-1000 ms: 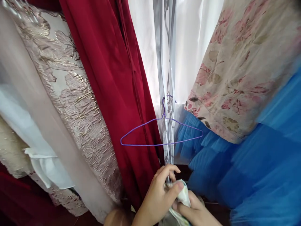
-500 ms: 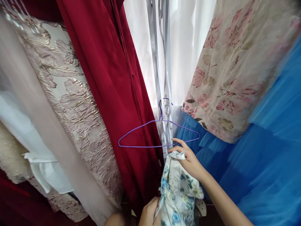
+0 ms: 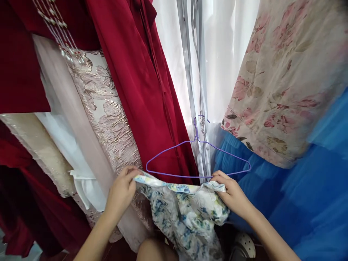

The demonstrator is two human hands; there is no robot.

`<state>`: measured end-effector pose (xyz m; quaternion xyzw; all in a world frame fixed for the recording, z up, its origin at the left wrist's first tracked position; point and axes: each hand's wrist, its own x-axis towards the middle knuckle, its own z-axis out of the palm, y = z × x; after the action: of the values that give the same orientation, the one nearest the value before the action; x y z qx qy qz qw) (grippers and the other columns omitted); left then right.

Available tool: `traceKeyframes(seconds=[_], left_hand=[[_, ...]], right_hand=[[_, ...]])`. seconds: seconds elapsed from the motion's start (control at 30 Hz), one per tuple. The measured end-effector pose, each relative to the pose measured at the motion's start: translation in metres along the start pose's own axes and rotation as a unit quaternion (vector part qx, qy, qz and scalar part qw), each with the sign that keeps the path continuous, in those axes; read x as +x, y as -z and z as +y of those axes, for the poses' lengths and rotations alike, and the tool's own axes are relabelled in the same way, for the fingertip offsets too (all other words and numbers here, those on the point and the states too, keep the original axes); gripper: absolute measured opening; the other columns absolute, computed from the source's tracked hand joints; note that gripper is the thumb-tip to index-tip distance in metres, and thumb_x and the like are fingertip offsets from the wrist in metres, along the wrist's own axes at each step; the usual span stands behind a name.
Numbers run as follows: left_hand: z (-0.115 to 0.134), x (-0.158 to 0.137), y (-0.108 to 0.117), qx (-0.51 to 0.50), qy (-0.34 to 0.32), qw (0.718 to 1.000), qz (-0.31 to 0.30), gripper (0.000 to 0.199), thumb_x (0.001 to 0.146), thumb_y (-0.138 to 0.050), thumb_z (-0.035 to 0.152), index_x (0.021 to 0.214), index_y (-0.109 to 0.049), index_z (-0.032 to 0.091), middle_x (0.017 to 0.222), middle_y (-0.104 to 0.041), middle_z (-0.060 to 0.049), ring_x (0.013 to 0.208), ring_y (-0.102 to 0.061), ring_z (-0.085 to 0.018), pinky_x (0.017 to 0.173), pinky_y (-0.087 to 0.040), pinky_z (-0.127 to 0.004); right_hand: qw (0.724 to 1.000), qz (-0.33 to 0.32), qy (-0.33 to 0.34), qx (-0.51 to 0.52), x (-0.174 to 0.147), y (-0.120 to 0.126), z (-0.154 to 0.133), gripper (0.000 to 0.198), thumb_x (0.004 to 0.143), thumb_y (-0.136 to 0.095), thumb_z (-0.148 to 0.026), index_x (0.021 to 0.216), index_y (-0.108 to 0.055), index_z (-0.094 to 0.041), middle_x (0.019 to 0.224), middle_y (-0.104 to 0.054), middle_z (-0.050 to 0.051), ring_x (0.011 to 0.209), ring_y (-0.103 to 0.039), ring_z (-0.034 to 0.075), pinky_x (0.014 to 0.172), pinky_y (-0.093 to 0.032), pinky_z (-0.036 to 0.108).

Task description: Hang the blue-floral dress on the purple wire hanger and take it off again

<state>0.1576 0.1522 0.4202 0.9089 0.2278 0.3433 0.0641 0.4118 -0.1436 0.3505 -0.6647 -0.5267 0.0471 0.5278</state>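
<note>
A: Grips first, quick.
B: Left grip clenched on one end of the garment, at its top band. Right grip pinching the same band near the other end.
A: Band slack?
B: Drawn out between the two, sagging slightly. Rest hangs below, creased, white with blue and yellow print, lower part blurred.
A: So it sits where?
B: Low centre, in front of the person, just under the purple hanger.
A: Touching the hanger?
B: Can't tell. Right fingertips come right up to its bottom bar in view, contact unclear. Its hook is up at the grey straps.
A: Behind that?
B: Straps run down in front of a white curtain. Red dress left of them, behind the hanger's left half.
A: Far left?
B: Brocade beside the red dress, beads dangling at its top. Then a white cloth lower down.
A: Right?
B: Pink-flowered cloth, its hem over blue tulle.
A: Bottom edge?
B: Bare leg left of the garment, holed shoe to its right. Done.
</note>
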Motion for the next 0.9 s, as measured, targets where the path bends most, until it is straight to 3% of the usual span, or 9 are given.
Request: traceKeyframes(seconds=[0.17,0.37,0.47,0.57,0.63,0.7,0.73,0.83,0.9], left_hand=[[0.055,0.060,0.018,-0.014,-0.066,0.993,0.101,0.034,0.077,-0.043,0.008,0.086,-0.074,0.021,0.114,-0.064,-0.007,0.111,-0.061,-0.026,0.099,-0.047,-0.040],[0.102,0.093,-0.017,-0.088,-0.112,0.988,0.054,0.035,0.087,-0.045,0.015,0.109,-0.072,0.019,0.115,-0.065,-0.008,0.108,-0.062,-0.022,0.100,-0.047,-0.036],[0.104,0.096,-0.032,-0.078,-0.065,0.992,0.079,0.034,0.087,-0.056,0.025,0.119,-0.066,0.018,0.122,-0.060,-0.009,0.090,-0.064,-0.018,0.088,-0.050,-0.032],[0.095,0.096,-0.036,-0.078,0.004,0.995,0.061,0.027,0.086,-0.063,0.039,0.101,-0.068,0.018,0.089,-0.066,-0.002,0.067,-0.059,-0.014,0.068,-0.045,-0.026],[0.089,0.094,-0.035,-0.078,-0.001,0.996,0.038,0.027,0.088,-0.060,0.042,0.077,-0.065,0.018,0.065,-0.058,0.003,0.062,-0.054,-0.013,0.063,-0.039,-0.024],[0.088,0.091,-0.034,-0.070,-0.022,0.997,0.034,0.038,0.090,-0.057,0.044,0.064,-0.060,0.017,0.057,-0.050,0.005,0.058,-0.048,-0.011,0.060,-0.034,-0.023],[0.088,0.089,-0.034,-0.070,-0.027,0.997,0.036,0.041,0.091,-0.057,0.045,0.061,-0.059,0.017,0.056,-0.048,0.005,0.057,-0.046,-0.011,0.059,-0.033,-0.023],[0.090,0.084,-0.035,-0.086,-0.030,0.995,0.029,0.042,0.091,-0.057,0.047,0.062,-0.062,0.016,0.057,-0.048,0.004,0.057,-0.045,-0.010,0.057,-0.032,-0.023],[0.088,0.084,-0.036,-0.092,-0.032,0.995,0.025,0.040,0.091,-0.059,0.047,0.066,-0.066,0.017,0.058,-0.054,0.004,0.058,-0.048,-0.011,0.059,-0.034,-0.022]], right_hand=[[1.000,0.003,0.006,0.011,-0.003,-0.004,-0.008,0.032,0.076,-0.045,-0.002,0.086,-0.067,-0.022,0.096,-0.066,0.005,0.088,-0.064,0.022,0.081,-0.047,0.030],[0.997,0.016,0.025,0.066,-0.001,-0.016,-0.016,0.040,0.071,-0.044,0.001,0.086,-0.071,-0.024,0.105,-0.070,0.005,0.099,-0.067,0.025,0.088,-0.049,0.035],[0.996,0.020,0.030,0.080,-0.004,-0.013,-0.017,0.039,0.073,-0.044,0.001,0.087,-0.071,-0.024,0.111,-0.072,0.006,0.109,-0.067,0.027,0.093,-0.049,0.037],[0.996,0.060,0.043,0.044,-0.013,0.007,-0.011,0.037,0.076,-0.047,-0.003,0.091,-0.073,-0.025,0.122,-0.069,0.009,0.131,-0.055,0.031,0.101,-0.046,0.040],[0.984,0.166,0.054,-0.028,-0.015,0.029,-0.002,0.032,0.078,-0.052,-0.007,0.093,-0.075,-0.024,0.131,-0.063,0.011,0.135,-0.051,0.032,0.105,-0.043,0.043],[0.955,0.274,0.055,-0.102,-0.008,0.056,0.010,0.025,0.079,-0.056,-0.014,0.093,-0.076,-0.023,0.134,-0.060,0.013,0.130,-0.054,0.033,0.106,-0.042,0.045],[0.946,0.295,0.047,-0.127,-0.001,0.069,0.016,0.023,0.081,-0.057,-0.017,0.092,-0.075,-0.022,0.129,-0.063,0.012,0.125,-0.057,0.033,0.103,-0.043,0.044],[0.961,0.224,-0.060,-0.147,0.028,0.099,0.032,0.019,0.087,-0.055,-0.026,0.091,-0.072,-0.022,0.097,-0.074,0.007,0.096,-0.067,0.029,0.085,-0.049,0.038],[0.974,0.153,-0.143,-0.086,0.046,0.111,0.041,0.017,0.085,-0.062,-0.034,0.085,-0.071,-0.020,0.086,-0.074,0.005,0.087,-0.066,0.028,0.077,-0.049,0.035]])
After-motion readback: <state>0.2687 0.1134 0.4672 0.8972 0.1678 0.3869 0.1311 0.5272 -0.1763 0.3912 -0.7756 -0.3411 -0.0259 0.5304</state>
